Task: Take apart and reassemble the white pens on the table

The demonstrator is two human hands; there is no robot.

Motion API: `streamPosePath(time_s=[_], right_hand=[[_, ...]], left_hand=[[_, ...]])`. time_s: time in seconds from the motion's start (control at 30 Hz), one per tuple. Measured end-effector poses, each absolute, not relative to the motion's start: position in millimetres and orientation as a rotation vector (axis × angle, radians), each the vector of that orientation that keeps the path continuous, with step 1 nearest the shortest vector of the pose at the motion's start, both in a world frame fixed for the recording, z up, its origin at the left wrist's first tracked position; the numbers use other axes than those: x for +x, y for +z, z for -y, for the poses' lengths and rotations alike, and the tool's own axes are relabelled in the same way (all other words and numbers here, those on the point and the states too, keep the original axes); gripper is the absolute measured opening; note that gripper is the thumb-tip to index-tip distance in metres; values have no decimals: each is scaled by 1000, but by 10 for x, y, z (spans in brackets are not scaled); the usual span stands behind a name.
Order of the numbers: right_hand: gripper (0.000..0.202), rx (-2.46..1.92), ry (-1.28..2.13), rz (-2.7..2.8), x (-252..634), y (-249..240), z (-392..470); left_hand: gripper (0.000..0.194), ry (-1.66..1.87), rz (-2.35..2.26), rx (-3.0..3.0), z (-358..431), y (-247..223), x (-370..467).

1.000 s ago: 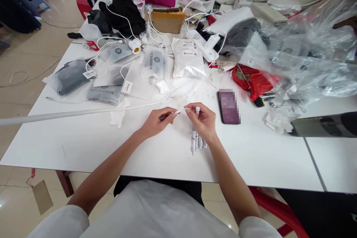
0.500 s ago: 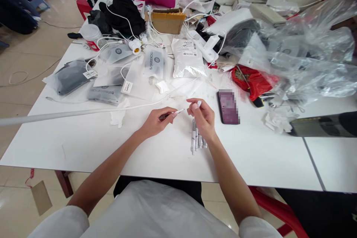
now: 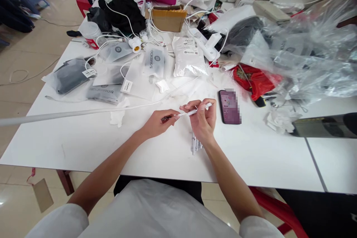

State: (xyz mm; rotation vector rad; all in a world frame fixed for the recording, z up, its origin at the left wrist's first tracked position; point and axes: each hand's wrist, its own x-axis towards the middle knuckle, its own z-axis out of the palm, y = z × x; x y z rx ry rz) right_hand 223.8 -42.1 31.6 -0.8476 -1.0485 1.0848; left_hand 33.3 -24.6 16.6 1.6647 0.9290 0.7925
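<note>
My left hand (image 3: 156,123) is closed in a pinch on a slim dark piece (image 3: 166,118), most of it hidden by the fingers. My right hand (image 3: 204,123) grips a thin white pen (image 3: 192,112) that slants up to the right across its fingers. The pen's left end meets the left fingertips, in line with the dark piece; whether the two are joined I cannot tell. Several silvery-white pens (image 3: 196,144) lie on the white table (image 3: 167,160) beneath my right hand, partly covered by it. A phone (image 3: 230,106) with a lit screen lies to the right.
A white cable (image 3: 83,113) crosses from the left edge. Behind my hands are bagged items (image 3: 104,93), a white parcel (image 3: 188,59), a power strip (image 3: 205,46) and a cardboard box (image 3: 169,20). Clear plastic bags (image 3: 312,59), a red pouch (image 3: 262,83) and crumpled tissue (image 3: 280,119) lie right.
My right hand has turned and brought the white pen across to the left hand's fingertips, where a gap was before. The left hand has shifted slightly right.
</note>
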Motion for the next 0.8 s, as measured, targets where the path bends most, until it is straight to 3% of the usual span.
streamPosePath(time_s=[0.4, 0.8], right_hand=[[31, -867, 1178, 1169, 2158, 193, 458], [34, -837, 1133, 887, 2274, 321, 392]], left_hand=[[35, 852, -913, 1610, 248, 178, 352], [36, 803, -938, 1630, 257, 224, 337]])
